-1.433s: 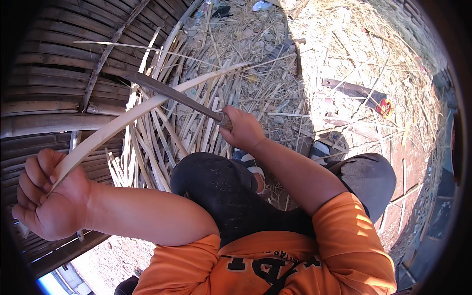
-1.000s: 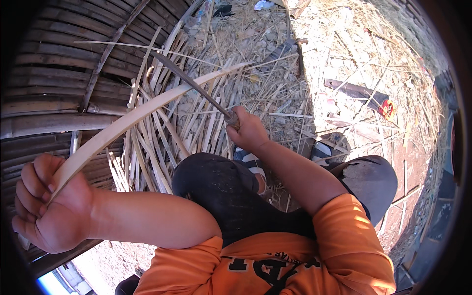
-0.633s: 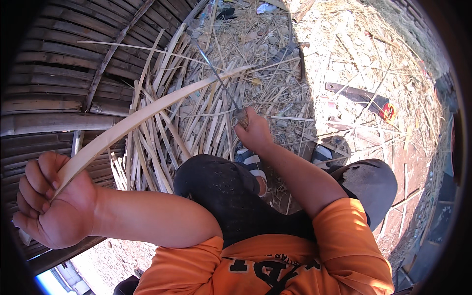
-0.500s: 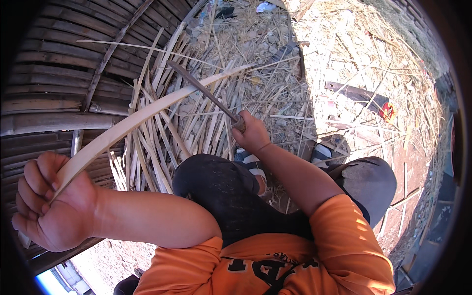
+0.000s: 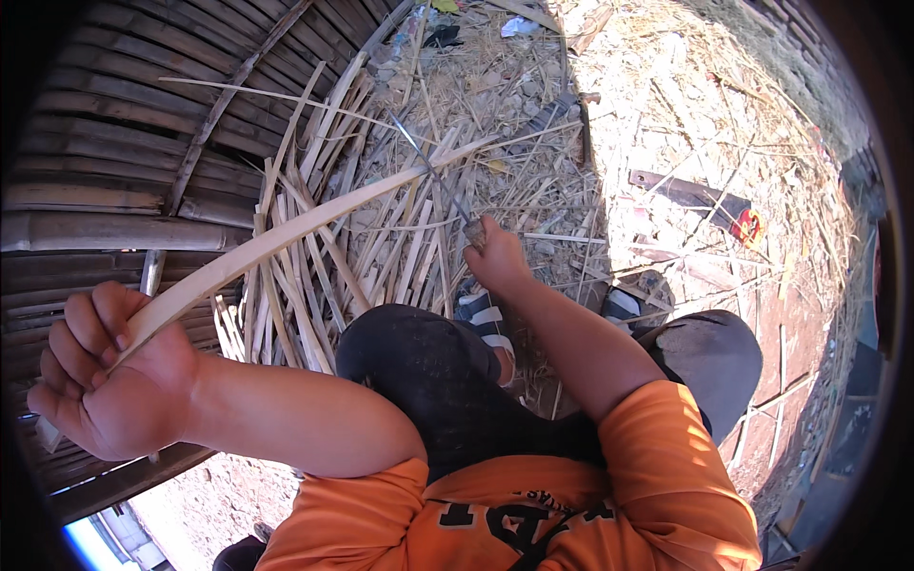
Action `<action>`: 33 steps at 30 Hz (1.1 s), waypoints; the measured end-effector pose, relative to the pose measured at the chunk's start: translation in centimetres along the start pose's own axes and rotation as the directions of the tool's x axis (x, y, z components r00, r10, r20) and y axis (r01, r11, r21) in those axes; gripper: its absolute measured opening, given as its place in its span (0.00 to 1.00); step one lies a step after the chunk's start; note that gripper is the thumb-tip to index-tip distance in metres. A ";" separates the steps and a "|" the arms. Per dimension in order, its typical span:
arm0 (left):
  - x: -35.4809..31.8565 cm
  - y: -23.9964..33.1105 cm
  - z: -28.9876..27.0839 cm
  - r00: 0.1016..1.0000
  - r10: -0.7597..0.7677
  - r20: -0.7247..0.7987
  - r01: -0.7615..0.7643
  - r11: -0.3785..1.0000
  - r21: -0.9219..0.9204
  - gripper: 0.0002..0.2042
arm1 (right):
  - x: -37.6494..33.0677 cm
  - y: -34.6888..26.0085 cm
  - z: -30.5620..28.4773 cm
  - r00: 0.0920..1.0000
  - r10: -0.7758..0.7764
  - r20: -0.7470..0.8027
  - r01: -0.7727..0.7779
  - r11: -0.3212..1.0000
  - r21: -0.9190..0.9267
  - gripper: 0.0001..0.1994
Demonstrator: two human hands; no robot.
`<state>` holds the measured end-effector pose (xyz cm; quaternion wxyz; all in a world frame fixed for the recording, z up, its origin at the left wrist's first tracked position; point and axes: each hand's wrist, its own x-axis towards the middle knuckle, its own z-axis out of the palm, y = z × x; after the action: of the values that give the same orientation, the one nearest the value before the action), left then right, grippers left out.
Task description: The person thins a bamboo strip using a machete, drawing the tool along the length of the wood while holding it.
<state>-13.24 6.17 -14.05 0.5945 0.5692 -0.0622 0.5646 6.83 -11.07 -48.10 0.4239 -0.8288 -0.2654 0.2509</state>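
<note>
A long, pale bamboo strip [image 5: 276, 236] bends in an arc from the lower left up toward the middle of the ground. My left hand [image 5: 119, 381] grips its near end, fingers curled around it. In my right hand [image 5: 497, 255] is the handle of a knife [image 5: 419, 150] with a long narrow blade. That blade crosses the strip near its far part, edge-on and catching light at the tip; whether it touches the strip I cannot tell. My right fist hides most of the handle.
Many split bamboo strips [image 5: 295, 285] lie heaped beside a slatted bamboo wall [image 5: 114, 124]. A handsaw [image 5: 690, 192] with a red-orange handle rests on the sunlit ground at right. Shavings and straw [image 5: 533, 76] litter the ground around my sandalled feet [image 5: 490, 324].
The knife has slid along the strip toward its far end, and its blade has turned edge-on. My right hand shifted slightly right; my left hand stays near its place, still gripping.
</note>
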 end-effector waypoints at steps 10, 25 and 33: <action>0.1 0.1 0.0 0.998 0.030 0.053 -0.028 0.999 -0.036 0.22 | -1.3 -3.2 0.0 0.970 -0.241 0.038 0.240 0.970 0.037 0.22; 0.0 0.2 0.8 0.996 0.033 0.081 -0.030 0.999 -0.030 0.21 | -0.7 -1.5 0.3 0.977 -0.209 -0.041 0.212 0.974 0.079 0.22; 0.1 0.5 -0.6 0.995 0.037 0.088 -0.036 0.999 -0.012 0.20 | -0.1 5.0 0.3 0.987 0.160 -0.013 -0.159 0.986 0.046 0.23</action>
<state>-13.90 6.49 -13.87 0.5838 0.5891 -0.1015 0.5494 7.73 -13.51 -52.41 0.4230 -0.8398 -0.1891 0.2831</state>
